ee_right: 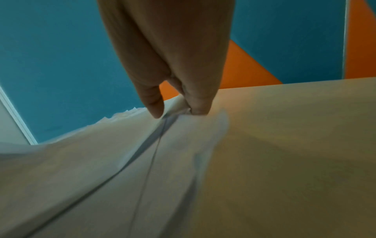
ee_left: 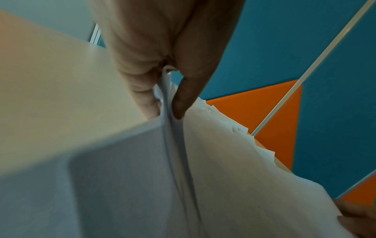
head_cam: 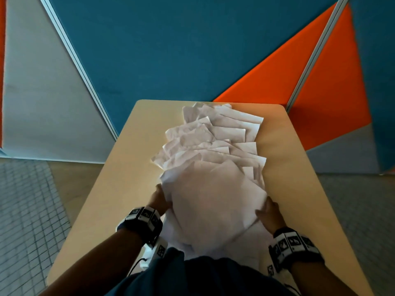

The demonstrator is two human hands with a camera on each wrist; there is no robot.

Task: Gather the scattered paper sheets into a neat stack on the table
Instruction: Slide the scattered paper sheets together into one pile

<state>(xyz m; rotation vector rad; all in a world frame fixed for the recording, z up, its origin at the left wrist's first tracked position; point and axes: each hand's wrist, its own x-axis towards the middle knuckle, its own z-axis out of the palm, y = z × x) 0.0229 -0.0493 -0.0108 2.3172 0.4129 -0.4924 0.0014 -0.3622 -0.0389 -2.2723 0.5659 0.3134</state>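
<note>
Several white paper sheets (head_cam: 213, 142) lie fanned and overlapping down the middle of the light wooden table (head_cam: 299, 189). Near me, a bundle of sheets (head_cam: 211, 201) is lifted and bowed between both hands. My left hand (head_cam: 160, 199) pinches the bundle's left edge, thumb on top and fingers (ee_left: 142, 90) under the paper (ee_left: 223, 161). My right hand (head_cam: 268, 210) pinches the right edge; in the right wrist view its fingers (ee_right: 154, 103) clamp the sheets (ee_right: 122, 161). The bundle looks blurred.
The table stands against blue (head_cam: 171, 50), orange (head_cam: 320, 82) and grey partition panels (head_cam: 42, 92). Bare tabletop shows left and right of the sheets. Tiled floor (head_cam: 25, 210) lies to the left. A tracking band sits on each wrist.
</note>
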